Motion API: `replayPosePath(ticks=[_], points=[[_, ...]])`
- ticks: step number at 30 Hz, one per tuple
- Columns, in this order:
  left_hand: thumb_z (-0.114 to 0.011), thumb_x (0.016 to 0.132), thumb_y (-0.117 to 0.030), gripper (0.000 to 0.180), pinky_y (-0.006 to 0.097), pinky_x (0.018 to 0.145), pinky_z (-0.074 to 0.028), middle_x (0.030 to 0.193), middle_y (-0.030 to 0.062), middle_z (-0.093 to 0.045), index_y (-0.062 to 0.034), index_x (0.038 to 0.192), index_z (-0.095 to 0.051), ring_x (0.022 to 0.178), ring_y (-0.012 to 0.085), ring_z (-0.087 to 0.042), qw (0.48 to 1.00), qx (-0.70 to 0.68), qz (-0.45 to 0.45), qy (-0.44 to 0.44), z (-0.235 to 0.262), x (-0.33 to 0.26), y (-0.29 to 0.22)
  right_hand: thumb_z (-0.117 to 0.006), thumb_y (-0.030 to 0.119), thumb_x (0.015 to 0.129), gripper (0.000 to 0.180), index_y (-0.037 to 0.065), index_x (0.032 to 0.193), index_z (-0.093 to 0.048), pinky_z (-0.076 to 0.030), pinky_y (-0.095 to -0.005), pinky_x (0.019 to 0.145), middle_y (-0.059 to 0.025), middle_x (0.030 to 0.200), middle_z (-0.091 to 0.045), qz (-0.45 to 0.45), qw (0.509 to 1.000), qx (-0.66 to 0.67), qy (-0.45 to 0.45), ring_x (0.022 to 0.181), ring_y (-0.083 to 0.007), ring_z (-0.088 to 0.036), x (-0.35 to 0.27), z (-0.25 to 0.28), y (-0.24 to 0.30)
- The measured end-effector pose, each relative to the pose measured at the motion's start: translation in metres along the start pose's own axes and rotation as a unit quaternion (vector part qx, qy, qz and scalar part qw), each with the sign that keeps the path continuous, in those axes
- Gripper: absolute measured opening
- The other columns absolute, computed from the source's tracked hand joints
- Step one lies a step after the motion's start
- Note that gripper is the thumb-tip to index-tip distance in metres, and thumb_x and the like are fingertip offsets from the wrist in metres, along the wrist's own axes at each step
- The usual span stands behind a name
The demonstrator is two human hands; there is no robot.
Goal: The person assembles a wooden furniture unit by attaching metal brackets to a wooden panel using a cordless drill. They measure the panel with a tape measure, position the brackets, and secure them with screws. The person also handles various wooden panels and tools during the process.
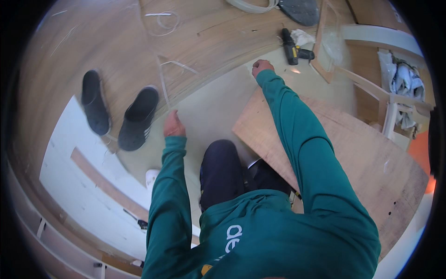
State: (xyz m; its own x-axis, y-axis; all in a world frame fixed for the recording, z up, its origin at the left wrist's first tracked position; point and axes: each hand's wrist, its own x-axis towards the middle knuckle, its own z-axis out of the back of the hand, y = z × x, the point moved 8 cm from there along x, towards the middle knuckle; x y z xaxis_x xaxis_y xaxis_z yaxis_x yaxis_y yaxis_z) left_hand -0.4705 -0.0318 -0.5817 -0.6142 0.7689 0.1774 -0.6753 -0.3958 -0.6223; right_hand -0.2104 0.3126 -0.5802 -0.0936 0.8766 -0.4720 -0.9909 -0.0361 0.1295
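My left hand [173,124] is held out low over the pale beige surface [209,104], its fingers loosely stretched, with nothing visible in them. A thin white strip [163,85] ends close to its fingertips; I cannot tell whether they touch. Further off to the right, my right hand [262,68] is closed into a fist at the far side of that same surface. What its fingers hold, if anything, is hidden. Beneath my right forearm lies a reddish-brown wooden board [353,153]. A black and yellow cordless drill [291,47] rests just beyond the right hand.
Two dark slip-on shoes [138,118] stand at the left. Below them lies a white panel [65,162] bearing a brown strip [104,183]. Wooden frame pieces [367,83] and crumpled plastic bags [406,81] occupy the right. A coil of pale banding [253,6] sits at the far edge.
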Motion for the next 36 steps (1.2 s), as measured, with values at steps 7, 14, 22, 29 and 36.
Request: replayPosePath(ticks=[7, 14, 22, 29, 36], points=[[-0.054, 0.082, -0.005, 0.026, 0.044, 0.066, -0.047, 0.078, 0.0104, -0.060, -0.0109, 0.105, -0.062, 0.072, 0.0322, -0.059, 0.991, 0.044, -0.079, 0.097, -0.061, 0.007, 0.009, -0.065, 0.026, 0.078, 0.028, 0.009, 0.099, -0.070, -0.052, -0.0397, 0.085, -0.0166, 0.108, -0.066, -0.039, 0.943, -0.310, -0.118, 0.102, -0.0332, -0.064, 0.157, 0.051, -0.193], [-0.058, 0.078, -0.003, 0.027, 0.043, 0.060, -0.046, 0.071, 0.0089, -0.056, -0.0122, 0.103, -0.063, 0.065, 0.0305, -0.056, 0.993, 0.044, -0.079, 0.077, -0.049, 0.014, 0.009, -0.062, 0.013, 0.083, 0.027, 0.007, 0.109, -0.061, -0.055, -0.0463, 0.064, -0.0171, 0.089, -0.067, -0.196, 0.941, -0.236, 0.144, 0.076, -0.0277, -0.068, 0.161, 0.039, -0.253], [-0.056, 0.083, -0.002, 0.024, 0.041, 0.064, -0.046, 0.077, 0.0103, -0.059, -0.0088, 0.105, -0.062, 0.070, 0.0307, -0.058, 0.991, 0.058, -0.061, 0.100, -0.042, 0.014, 0.010, -0.065, 0.027, 0.081, 0.041, 0.003, 0.115, -0.060, -0.052, -0.0397, 0.083, -0.0171, 0.103, -0.067, -0.283, 0.907, -0.285, 0.126, 0.098, -0.0286, -0.065, 0.161, -0.002, -0.250], [-0.059, 0.078, -0.003, 0.029, 0.042, 0.059, -0.044, 0.072, 0.0078, -0.054, -0.0114, 0.105, -0.062, 0.064, 0.0286, -0.055, 0.994, 0.034, -0.076, 0.071, -0.042, 0.014, 0.010, -0.065, 0.016, 0.082, 0.021, 0.003, 0.098, -0.069, -0.058, -0.0369, 0.069, -0.0105, 0.092, -0.070, -0.318, 0.919, -0.008, 0.234, 0.078, -0.0245, -0.070, 0.124, -0.023, -0.221], [-0.059, 0.079, -0.004, 0.028, 0.042, 0.060, -0.044, 0.072, 0.0080, -0.054, -0.0102, 0.106, -0.062, 0.065, 0.0286, -0.055, 0.994, 0.043, -0.072, 0.067, -0.036, 0.012, 0.014, -0.073, 0.019, 0.071, 0.018, 0.011, 0.086, -0.074, -0.056, -0.0303, 0.073, -0.0068, 0.076, -0.071, -0.143, 0.983, 0.111, -0.006, 0.072, -0.0211, -0.070, 0.080, 0.015, -0.117]])
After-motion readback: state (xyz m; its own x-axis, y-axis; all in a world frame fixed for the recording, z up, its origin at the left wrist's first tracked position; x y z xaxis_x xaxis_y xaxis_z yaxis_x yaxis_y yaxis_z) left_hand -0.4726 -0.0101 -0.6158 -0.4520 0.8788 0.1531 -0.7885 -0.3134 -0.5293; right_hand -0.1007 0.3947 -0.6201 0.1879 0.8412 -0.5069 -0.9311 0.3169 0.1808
